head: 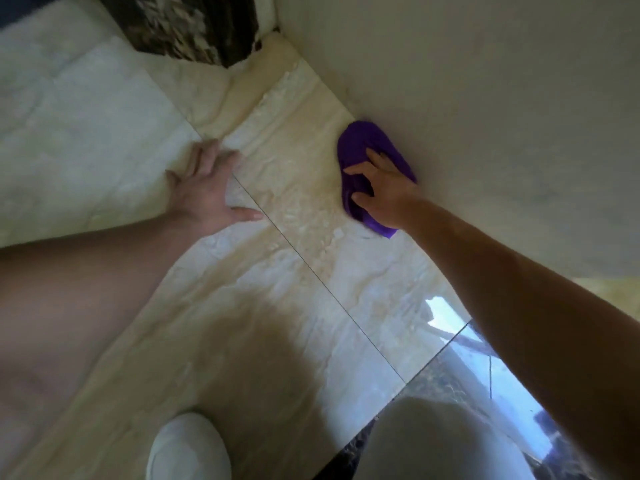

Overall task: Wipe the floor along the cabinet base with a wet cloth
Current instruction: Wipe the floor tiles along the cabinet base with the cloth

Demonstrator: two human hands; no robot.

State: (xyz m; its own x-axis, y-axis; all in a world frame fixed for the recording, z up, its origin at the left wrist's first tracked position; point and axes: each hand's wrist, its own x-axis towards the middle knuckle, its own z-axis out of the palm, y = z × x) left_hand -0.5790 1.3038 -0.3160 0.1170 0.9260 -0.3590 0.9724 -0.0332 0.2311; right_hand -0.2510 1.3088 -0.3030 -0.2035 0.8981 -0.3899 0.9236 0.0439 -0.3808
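Against the foot of the pale cabinet panel (485, 116) lies a purple cloth (360, 147), bunched into a soft, rumpled oval on the glossy floor (294, 289). Over its nearer half the right hand (384, 192) presses down, fingers curled into the folds and thumb hooked at the near edge, gripping the fabric; the far end pokes out beyond the fingertips, touching the panel. Marble-patterned cream tiles with thin dark grout lines spread around it. Well apart to the left, the left hand (207, 188) rests flat, fingers spread, holding nothing. A white shoe (187, 448) shows below.
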